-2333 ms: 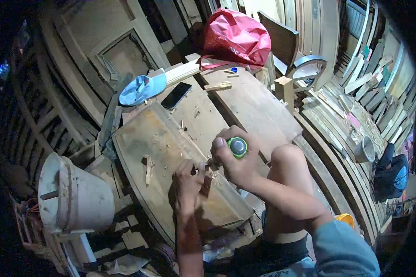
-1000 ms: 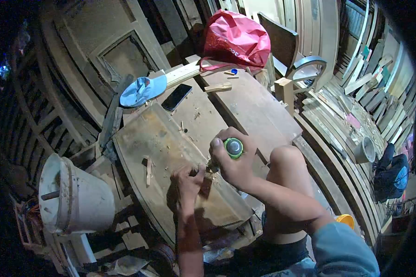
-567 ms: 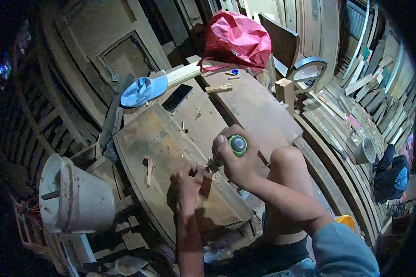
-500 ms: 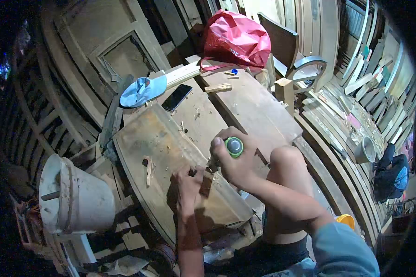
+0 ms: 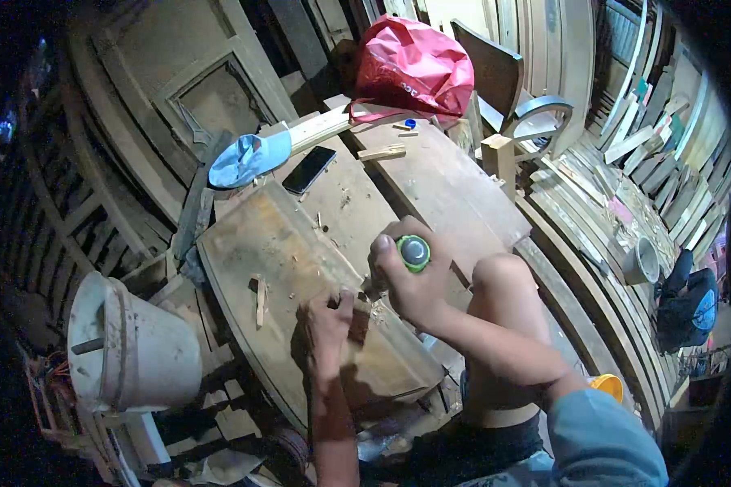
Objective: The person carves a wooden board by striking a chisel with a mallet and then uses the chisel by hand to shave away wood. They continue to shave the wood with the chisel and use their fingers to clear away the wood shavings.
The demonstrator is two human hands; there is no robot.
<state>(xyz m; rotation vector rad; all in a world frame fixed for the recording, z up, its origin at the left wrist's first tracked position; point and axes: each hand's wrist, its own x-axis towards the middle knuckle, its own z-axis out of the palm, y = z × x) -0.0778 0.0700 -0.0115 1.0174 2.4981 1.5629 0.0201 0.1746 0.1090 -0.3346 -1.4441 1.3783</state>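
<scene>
My right hand (image 5: 418, 276) is wrapped round the green handle (image 5: 415, 253) of a hand tool, seen end-on with its grey cap facing up. The fist hides most of the tool, so I cannot make out its tip. Close by on the left, my left hand (image 5: 328, 321) is closed, fingers curled, at a small wood block (image 5: 361, 309) on the wooden board (image 5: 284, 243). Pale wood shavings (image 5: 378, 312) lie just right of the block. A thin wood strip (image 5: 261, 302) rests on the board, left of my left hand.
A phone (image 5: 309, 170) and a blue cap (image 5: 250, 159) lie beyond the board. A pink bag (image 5: 417, 69) sits at the back near a wood offcut (image 5: 382, 152). A white bucket (image 5: 138, 345) stands at left; my bent knee (image 5: 503, 288) is at right.
The brown side of the small block, plain below my fingers before, now shows less. My right hand and the tool have shifted very slightly. The view has moved a little.
</scene>
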